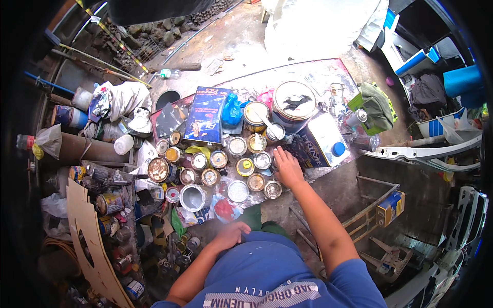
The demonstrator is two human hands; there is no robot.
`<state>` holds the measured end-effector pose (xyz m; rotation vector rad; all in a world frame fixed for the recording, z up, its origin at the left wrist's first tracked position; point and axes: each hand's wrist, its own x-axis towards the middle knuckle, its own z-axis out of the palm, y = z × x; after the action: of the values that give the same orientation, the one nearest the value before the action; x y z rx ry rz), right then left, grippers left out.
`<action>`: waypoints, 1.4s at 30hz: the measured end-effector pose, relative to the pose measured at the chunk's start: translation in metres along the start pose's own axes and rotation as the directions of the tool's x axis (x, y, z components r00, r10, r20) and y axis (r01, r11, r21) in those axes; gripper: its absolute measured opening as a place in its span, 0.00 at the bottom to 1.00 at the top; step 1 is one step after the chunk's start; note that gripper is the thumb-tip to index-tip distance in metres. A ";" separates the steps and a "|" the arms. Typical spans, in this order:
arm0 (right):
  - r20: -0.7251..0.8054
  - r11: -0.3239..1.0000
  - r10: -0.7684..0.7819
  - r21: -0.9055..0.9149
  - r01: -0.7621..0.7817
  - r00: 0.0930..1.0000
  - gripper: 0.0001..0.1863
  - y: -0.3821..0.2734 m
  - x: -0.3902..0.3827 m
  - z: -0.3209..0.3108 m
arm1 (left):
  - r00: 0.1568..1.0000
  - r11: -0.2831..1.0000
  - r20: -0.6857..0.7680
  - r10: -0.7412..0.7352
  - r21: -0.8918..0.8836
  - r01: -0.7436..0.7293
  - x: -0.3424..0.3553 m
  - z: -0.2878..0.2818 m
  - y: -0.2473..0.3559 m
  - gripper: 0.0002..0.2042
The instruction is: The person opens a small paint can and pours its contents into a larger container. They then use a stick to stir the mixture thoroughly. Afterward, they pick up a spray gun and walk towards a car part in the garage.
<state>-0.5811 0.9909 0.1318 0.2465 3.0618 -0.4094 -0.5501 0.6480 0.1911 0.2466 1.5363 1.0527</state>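
My right hand [288, 167] reaches over the table with fingers stretched forward. Its fingertips are beside a small lidded paint can [262, 160] and below an opened can [276, 132] with a pale stick [263, 119] across its rim. Whether the fingertips touch a can, I cannot make out. My left hand [231, 235] hangs in front of my blue shirt, loosely bent and holding nothing that I can see. Several small paint cans cluster between the hands and the blue printed box [208, 114]. Among them are a yellow-marked can [245, 166] and an empty-looking grey can [193, 197].
A large paint can [294, 102] and a white-and-dark rectangular tin [323, 142] with a blue cap stand at the table's right. A blue plastic bag [232, 110] lies behind. Crowded shelves [110, 203] flank the left; a metal frame [370, 208] stands to the right.
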 end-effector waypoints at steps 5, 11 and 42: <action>0.141 0.984 0.146 0.083 -0.159 0.979 0.44 0.003 0.007 -0.007 | 0.966 0.947 -0.054 0.253 0.216 -0.236 0.021 -0.004 -0.018 0.16; 0.084 0.731 0.395 0.575 -0.368 0.915 0.43 -0.013 -0.037 -0.066 | 0.977 0.978 -0.149 0.155 0.162 -0.130 0.027 0.002 0.060 0.14; -0.002 0.945 0.307 0.120 -0.305 0.952 0.21 -0.011 0.082 -0.050 | 0.520 0.916 -0.776 0.357 0.182 -0.356 -0.103 0.053 0.041 0.43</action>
<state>-0.6653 1.0059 0.1782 0.7242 2.9480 -0.5699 -0.4906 0.6266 0.2968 0.0761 2.3747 1.6347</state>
